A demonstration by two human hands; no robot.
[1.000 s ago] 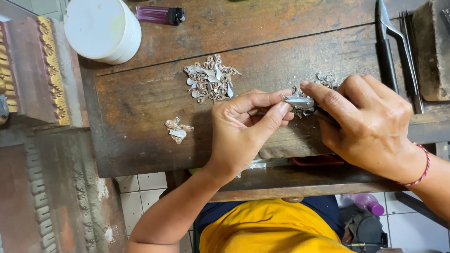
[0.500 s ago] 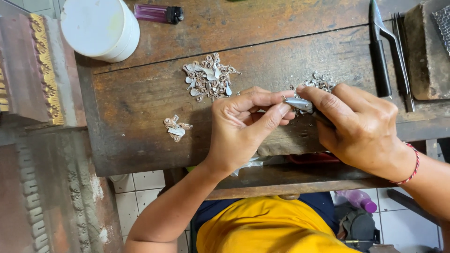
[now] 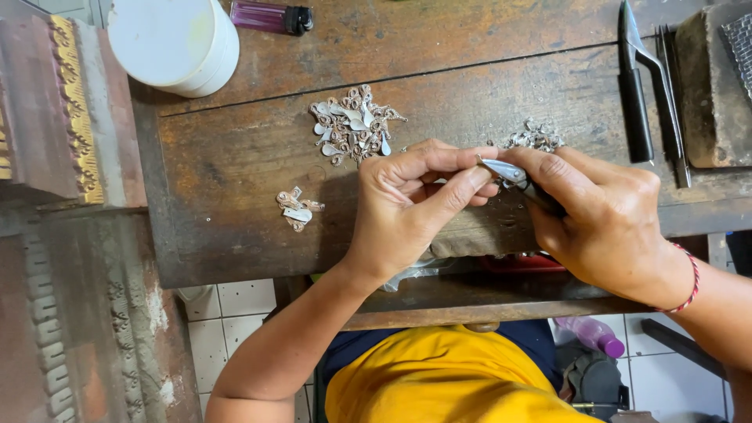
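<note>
The left hand [image 3: 407, 207] pinches something too small to make out between thumb and forefinger, and the right hand [image 3: 603, 223] closes around a small metal tool [image 3: 513, 178] whose long axis slants up toward the left fingertips, so its tip meets them between the two hands. Just beyond the knuckles lie a pile of silver filigree pieces [image 3: 354, 125] and a smaller cluster of bits [image 3: 534, 139]. All rests on a worn wooden bench [image 3: 235, 164], with a white tub [image 3: 176, 43] and a purple lighter [image 3: 270, 17] farther off.
</note>
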